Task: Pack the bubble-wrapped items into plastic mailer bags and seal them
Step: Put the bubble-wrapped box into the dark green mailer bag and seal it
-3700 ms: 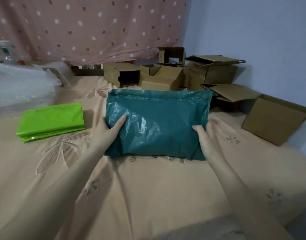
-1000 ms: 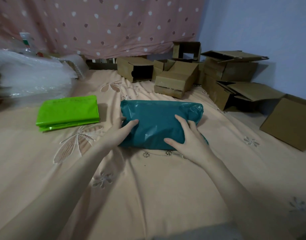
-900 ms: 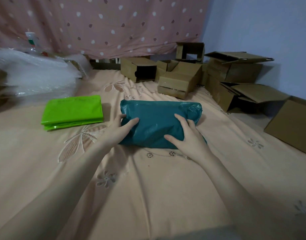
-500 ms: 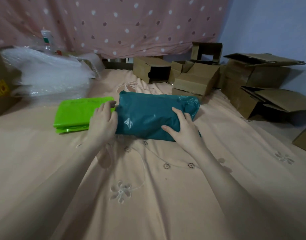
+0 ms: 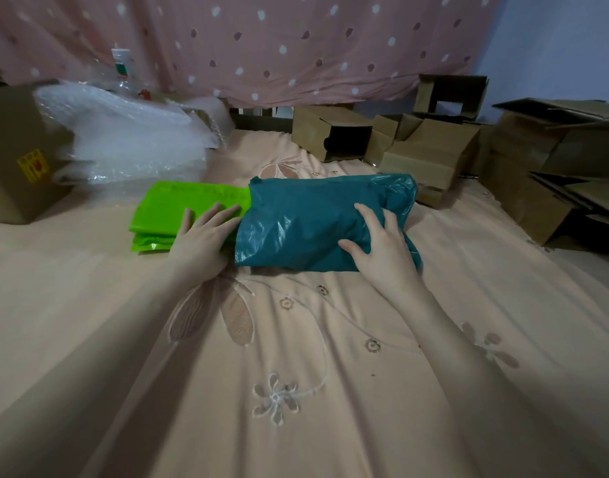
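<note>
Fingers: mine straight on both hands, gripping nothing
Right hand: flat atop teal mailer
Left hand: against teal end, fingertips over green mailer

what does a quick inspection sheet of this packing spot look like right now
surface: peach embroidered bedsheet
job's things: teal mailer bag, filled, lying flat; green mailer bags stacked at its left, touching it; bubble wrap pile behind
clutter: open cardboard boxes at back and right; labelled box far left; plastic bottle
grippers: left hand flat on the green stack at the teal bag's edge; right hand pressing the teal bag
cables: nothing seen
surroundings: pink dotted curtain, pale blue wall
</note>
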